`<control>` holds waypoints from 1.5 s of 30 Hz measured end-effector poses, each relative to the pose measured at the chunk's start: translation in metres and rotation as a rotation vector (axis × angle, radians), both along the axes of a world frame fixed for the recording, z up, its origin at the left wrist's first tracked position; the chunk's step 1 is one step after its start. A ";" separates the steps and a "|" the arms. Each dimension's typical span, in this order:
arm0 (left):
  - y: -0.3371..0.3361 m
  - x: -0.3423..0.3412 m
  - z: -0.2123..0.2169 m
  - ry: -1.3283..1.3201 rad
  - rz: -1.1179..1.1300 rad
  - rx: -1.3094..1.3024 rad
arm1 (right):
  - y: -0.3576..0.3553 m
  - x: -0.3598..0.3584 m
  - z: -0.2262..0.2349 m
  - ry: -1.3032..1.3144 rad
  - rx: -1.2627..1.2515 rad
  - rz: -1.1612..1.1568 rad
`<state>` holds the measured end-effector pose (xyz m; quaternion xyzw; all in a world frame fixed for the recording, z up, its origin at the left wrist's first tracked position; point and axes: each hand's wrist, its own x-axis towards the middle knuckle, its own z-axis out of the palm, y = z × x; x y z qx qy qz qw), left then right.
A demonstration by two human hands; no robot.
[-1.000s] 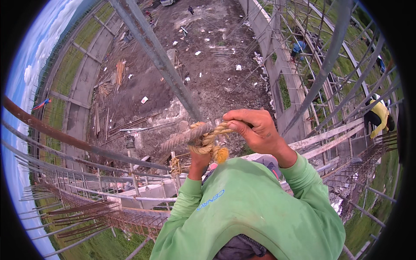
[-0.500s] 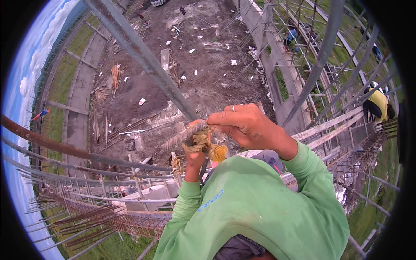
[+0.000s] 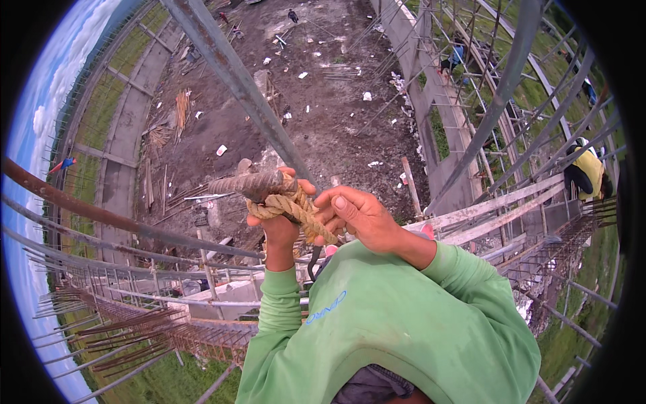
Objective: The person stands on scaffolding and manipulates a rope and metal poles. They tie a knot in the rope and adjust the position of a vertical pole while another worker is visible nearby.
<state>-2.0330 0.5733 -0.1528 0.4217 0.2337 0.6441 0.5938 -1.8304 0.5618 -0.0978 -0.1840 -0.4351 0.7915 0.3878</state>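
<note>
A thick, ribbed steel rebar (image 3: pixel 245 184) points its blunt end up in front of me. Tan twisted rope (image 3: pixel 291 209) loops around the bar just below that end. My left hand (image 3: pixel 279 232) is closed around the bar and the rope from beneath, its fingertips showing beyond the loops. On the right, my right hand (image 3: pixel 363 219) has its fingers curled at the rope's loose tail, thumb on the near side. The exact grip of those fingers is partly hidden. A grey steel pipe (image 3: pixel 235 77) slants down to just behind both hands.
A rusty pipe (image 3: pixel 121 225) curves in from the left. Wooden planks (image 3: pixel 498 202) run to the right, where a person in yellow (image 3: pixel 589 172) crouches. Bundled rebar (image 3: pixel 138 330) sticks out at lower left. Far below lies dirt ground (image 3: pixel 323 128) with scattered debris.
My right hand has come down and lowered the rope's tail, which earlier was drawn up near its fingertips. The bar's end and my left hand have shifted in view, showing the rope loops more fully.
</note>
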 end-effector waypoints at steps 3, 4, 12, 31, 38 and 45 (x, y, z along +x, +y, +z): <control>-0.002 0.008 0.007 0.066 0.068 0.020 | 0.012 -0.001 -0.022 -0.234 0.011 -0.074; -0.002 0.013 0.009 0.103 0.111 0.016 | 0.017 -0.002 -0.026 -0.264 0.105 -0.064; 0.001 0.025 0.019 0.219 0.081 -0.036 | 0.048 -0.007 -0.023 -0.297 0.534 -0.212; -0.016 -0.005 -0.012 0.460 0.169 -0.191 | 0.069 0.055 0.065 -0.697 1.439 -0.352; -0.041 0.029 0.026 0.188 0.134 -0.084 | 0.069 0.068 0.113 -0.783 1.630 -0.462; -0.021 0.034 0.053 0.103 0.112 0.007 | 0.077 0.062 0.046 -0.548 1.127 -0.268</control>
